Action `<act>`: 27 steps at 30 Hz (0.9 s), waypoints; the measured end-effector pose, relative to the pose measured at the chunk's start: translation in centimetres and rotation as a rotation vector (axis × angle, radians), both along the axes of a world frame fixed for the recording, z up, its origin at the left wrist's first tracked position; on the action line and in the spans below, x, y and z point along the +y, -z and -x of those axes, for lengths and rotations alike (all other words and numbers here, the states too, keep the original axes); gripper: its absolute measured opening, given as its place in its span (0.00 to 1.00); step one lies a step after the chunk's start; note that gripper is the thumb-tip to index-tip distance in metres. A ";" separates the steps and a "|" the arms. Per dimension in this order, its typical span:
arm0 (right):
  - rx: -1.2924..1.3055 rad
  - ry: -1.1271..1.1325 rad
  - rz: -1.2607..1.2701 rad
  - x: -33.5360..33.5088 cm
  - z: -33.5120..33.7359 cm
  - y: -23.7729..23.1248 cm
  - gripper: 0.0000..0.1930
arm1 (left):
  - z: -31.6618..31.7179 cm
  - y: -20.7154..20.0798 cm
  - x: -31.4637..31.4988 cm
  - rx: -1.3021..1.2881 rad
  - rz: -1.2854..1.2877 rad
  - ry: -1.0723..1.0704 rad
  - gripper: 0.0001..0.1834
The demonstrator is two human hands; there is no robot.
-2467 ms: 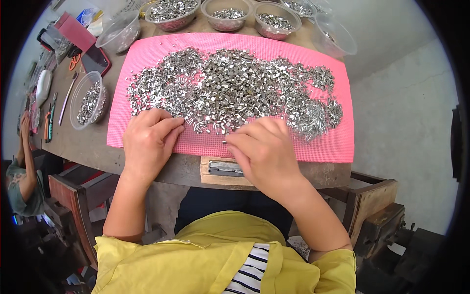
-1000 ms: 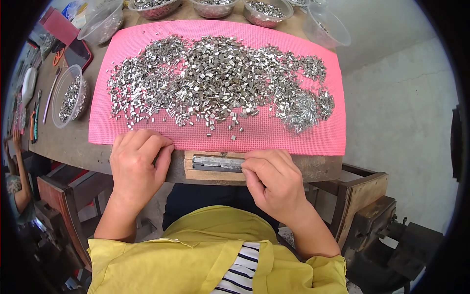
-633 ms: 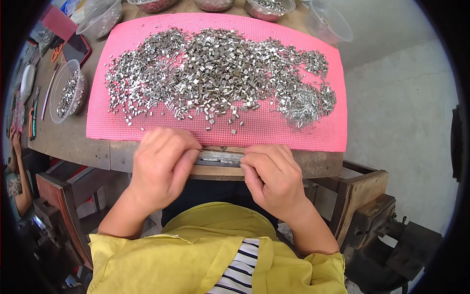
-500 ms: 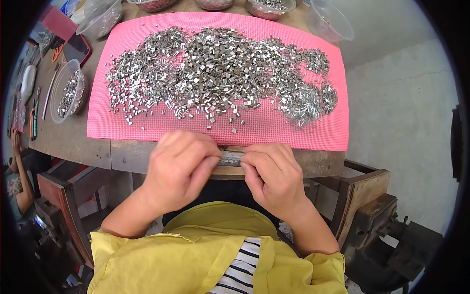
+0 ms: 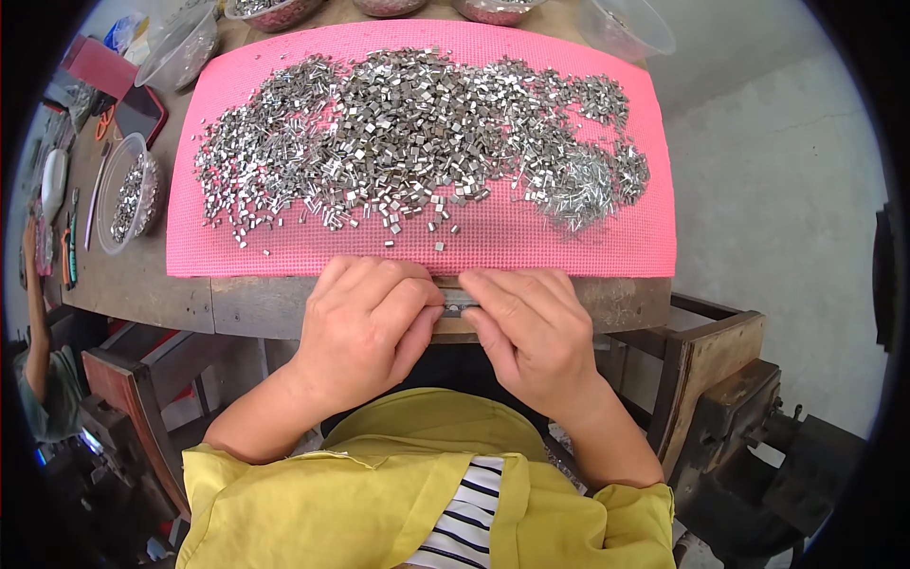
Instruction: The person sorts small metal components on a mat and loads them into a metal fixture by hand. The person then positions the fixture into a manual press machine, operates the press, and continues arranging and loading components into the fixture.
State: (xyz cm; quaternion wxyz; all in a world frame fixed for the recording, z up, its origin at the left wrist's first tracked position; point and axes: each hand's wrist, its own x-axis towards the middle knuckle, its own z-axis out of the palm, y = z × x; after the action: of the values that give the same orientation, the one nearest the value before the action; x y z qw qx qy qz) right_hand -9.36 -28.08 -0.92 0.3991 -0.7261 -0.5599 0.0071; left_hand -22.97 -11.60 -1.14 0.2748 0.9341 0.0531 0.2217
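Observation:
My left hand [image 5: 368, 321] and my right hand [image 5: 536, 330] meet closely at the table's front edge. Both have bent fingers with thumbs pressed toward the forefingers. In the narrow gap between them shows a grey metal strip [image 5: 457, 302] with small marks along it, one end under each hand. My fingers hide most of the strip, and anything smaller in the fingertips cannot be made out. Just beyond the hands lies a pink textured mat [image 5: 284, 248], its near edge by my knuckles. A wide heap of small silvery metal pieces [image 5: 408, 133] covers the mat's middle, with a few strays nearer me.
Clear plastic tubs stand around the mat: a tub of metal bits [image 5: 131, 194] at left, an empty-looking tub [image 5: 626, 27] at far right. Orange-handled pliers [image 5: 66, 254] lie far left. Wooden table supports [image 5: 713, 365] flank me. Another person's arm [image 5: 38, 322] shows at the left edge.
My two hands have drawn closer together, narrowing the gap over the metal strip. The right fingers reach further left. The whole view has shifted slightly. The other person's arm has moved.

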 end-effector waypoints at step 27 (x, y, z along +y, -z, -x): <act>-0.228 -0.236 0.060 9.0 -1.0 -0.1 0.09 | 2.9 -0.1 8.8 0.077 -0.330 -0.347 0.06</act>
State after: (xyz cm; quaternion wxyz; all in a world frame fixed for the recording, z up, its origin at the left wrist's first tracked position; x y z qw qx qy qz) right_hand -8.34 -19.03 -0.85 0.3076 -0.6629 -0.6825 -0.0120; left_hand -25.91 -2.85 -1.03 0.0741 0.9510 0.1863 0.2355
